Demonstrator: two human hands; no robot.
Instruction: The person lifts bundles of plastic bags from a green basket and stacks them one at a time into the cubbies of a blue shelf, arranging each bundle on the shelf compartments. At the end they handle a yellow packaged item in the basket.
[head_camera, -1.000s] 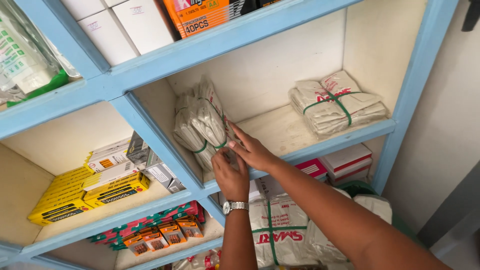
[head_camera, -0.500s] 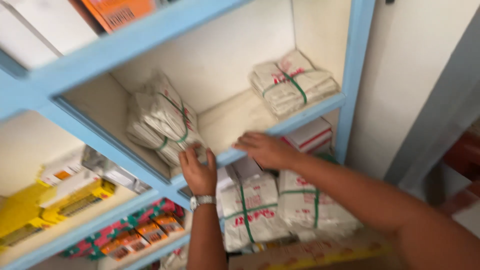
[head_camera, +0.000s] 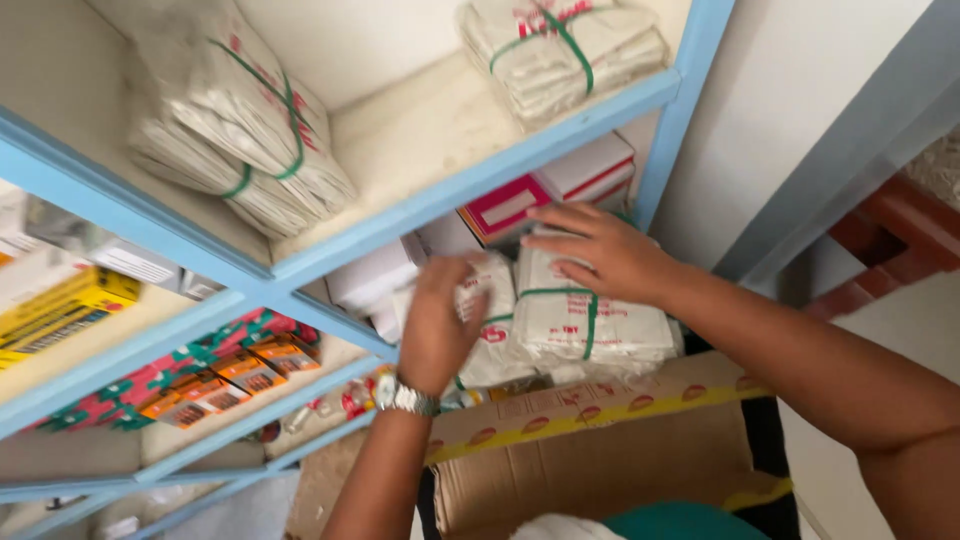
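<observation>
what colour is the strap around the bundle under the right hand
Green, on the white bundle; clearest in the head view.

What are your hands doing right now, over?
Right hand flat on a white bundle with a green band. Left hand reaching at the next bundle; grip hidden. Cardboard box just below, nothing blocking.
</observation>
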